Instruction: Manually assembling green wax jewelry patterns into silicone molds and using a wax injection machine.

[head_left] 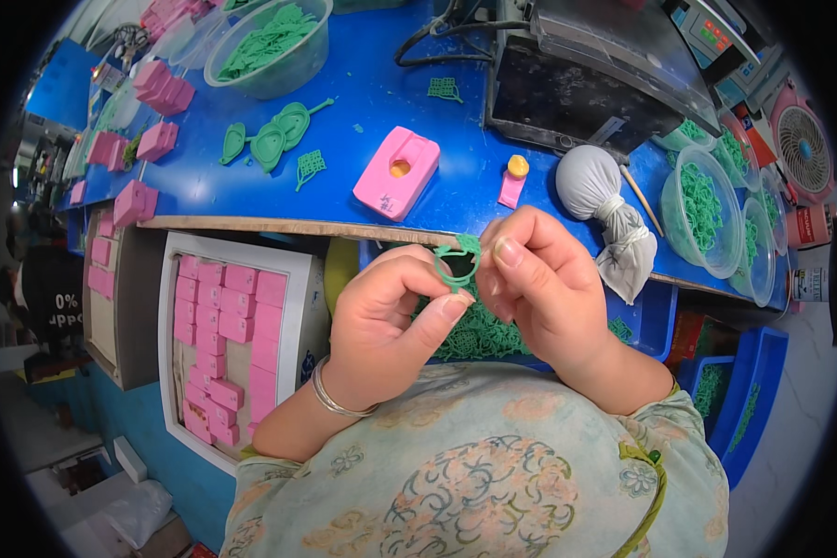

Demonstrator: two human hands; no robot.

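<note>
A thin green wax ring-shaped piece (456, 267) is held up in front of my body, just off the table's near edge. My left hand (391, 307) pinches its lower left side between thumb and fingers. At its upper right, my right hand (544, 279) is closed, thumb against fingertips, on the piece's edge; the fingers partly hide the contact. Below my hands lies a heap of green wax pieces (479, 333) in a blue tray, partly covered by the hands. Beyond, on the blue table, sit a pink mould block (397, 174) with a round hole and a small pink piece with a yellow tip (514, 179).
A grey cloth pouch (588, 177) and a wooden stick (642, 200) lie right, before a dark machine (577, 88). Plastic bowls of green pieces (702, 209) stand far right, another bowl (279, 79) at the back left. A white box (293, 307) holds several pink blocks.
</note>
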